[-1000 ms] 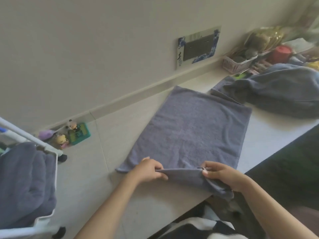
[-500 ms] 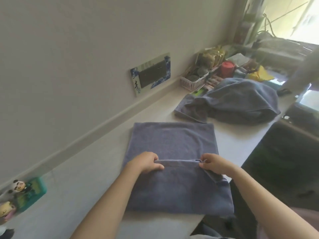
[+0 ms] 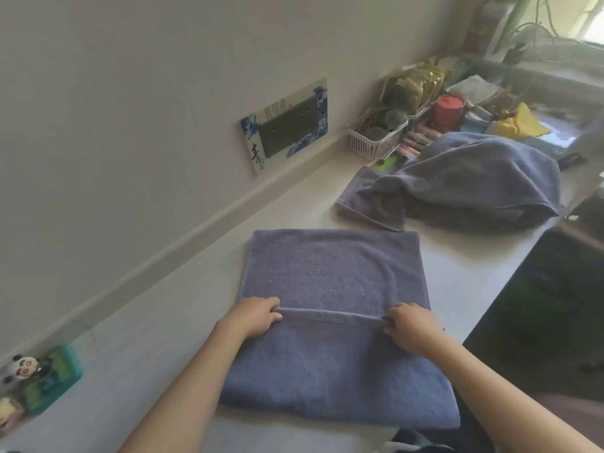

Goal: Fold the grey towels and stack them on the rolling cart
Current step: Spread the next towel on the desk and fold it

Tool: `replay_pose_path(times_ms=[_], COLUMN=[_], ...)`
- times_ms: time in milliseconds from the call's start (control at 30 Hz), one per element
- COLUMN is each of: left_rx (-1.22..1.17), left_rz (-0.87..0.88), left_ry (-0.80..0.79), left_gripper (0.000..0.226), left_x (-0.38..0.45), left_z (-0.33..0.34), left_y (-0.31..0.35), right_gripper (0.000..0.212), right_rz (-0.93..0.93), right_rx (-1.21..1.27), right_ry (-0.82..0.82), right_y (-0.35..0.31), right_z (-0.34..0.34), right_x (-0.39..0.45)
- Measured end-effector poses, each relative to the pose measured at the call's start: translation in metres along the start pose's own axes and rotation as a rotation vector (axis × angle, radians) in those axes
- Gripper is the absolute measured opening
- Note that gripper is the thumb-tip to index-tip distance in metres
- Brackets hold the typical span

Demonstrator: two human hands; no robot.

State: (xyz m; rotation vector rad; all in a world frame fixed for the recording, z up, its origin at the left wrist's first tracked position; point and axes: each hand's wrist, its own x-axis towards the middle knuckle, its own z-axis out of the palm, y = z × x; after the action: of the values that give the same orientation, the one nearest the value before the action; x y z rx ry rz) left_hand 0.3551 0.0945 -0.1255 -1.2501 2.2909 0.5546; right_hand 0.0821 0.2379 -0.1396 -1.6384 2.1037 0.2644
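Note:
A grey towel (image 3: 330,273) lies flat on the white counter (image 3: 170,322) in front of me, its near part turned over onto itself. My left hand (image 3: 253,317) pinches the left corner of the folded-over edge. My right hand (image 3: 410,326) pinches the right corner of that same edge, which runs taut between them across the towel's middle. A heap of unfolded grey towels (image 3: 464,181) lies farther back on the right. The rolling cart is out of view.
A wall runs along the counter's left side with a blue-and-white framed plaque (image 3: 287,125). A white basket (image 3: 376,138), a red cup (image 3: 449,111) and clutter crowd the far end. Panda figurines (image 3: 26,371) sit at the near left. The counter's edge drops off at the right.
Both hands have carried the towel's near edge away from me, over the towel toward its middle. The view swung right, so the cart at the left has left the frame.

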Motion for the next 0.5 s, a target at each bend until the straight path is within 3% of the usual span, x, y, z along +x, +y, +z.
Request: replay_pose_path(times_ms=[233, 367, 500], left_rx=[0.288, 0.249, 0.226], left_rz=[-0.027, -0.053, -0.099], left_ry=[0.110, 0.155, 0.156], left_gripper=[0.029, 0.028, 0.027], left_x=[0.012, 0.013, 0.014], left_z=[0.014, 0.022, 0.026], left_y=[0.013, 0.016, 0.017], right_gripper=[0.037, 0.033, 0.032], right_rz=[0.081, 0.085, 0.086], right_rx=[-0.105, -0.043, -0.121], right_ry=[0.121, 0.247, 0.252], right_y=[-0.001, 0.004, 0.002], right_z=[0.015, 0.021, 0.022], right_x=[0.002, -0.001, 0.001])
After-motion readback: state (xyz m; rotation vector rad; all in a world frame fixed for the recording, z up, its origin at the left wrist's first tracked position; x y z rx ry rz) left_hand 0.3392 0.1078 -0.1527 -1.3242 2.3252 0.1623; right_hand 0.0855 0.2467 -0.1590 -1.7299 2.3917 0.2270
